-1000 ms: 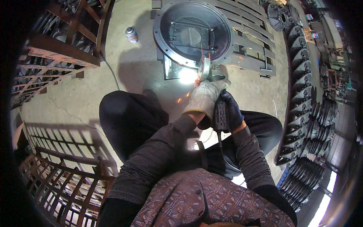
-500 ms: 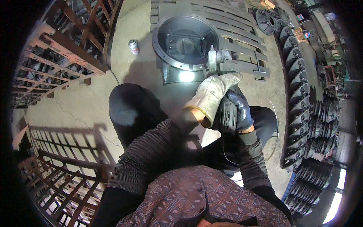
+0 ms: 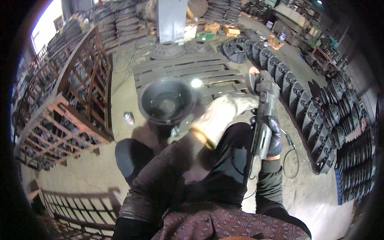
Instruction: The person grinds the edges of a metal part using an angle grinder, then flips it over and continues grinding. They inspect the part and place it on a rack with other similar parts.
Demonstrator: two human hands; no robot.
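Note:
An angle grinder [image 3: 265, 94] stands on end above my right thigh, its disc toward the far side. My right hand [image 3: 274, 136], in a dark blue glove, is closed around the grinder's body. My left hand [image 3: 220, 118], in a pale work glove, reaches across to the grinder's head and seems to grip it there; its fingertips are partly hidden and blurred. Left of the grinder and apart from it sits a large dark round metal housing [image 3: 143, 108], open side up. A small bright spot of light shows by its rim.
A spray can [image 3: 129, 118] stands on the floor to the left. Slatted plates [image 3: 188, 70] lie beyond the housing. Rusty metal cages [image 3: 64, 108] rise at the left. A row of dark castings [image 3: 294, 94] runs along the right, near a loose cable [image 3: 297, 160].
My view has tilted up, showing more of the far floor. The grinder has moved away from the housing to the right and turned upright, with both hands at it.

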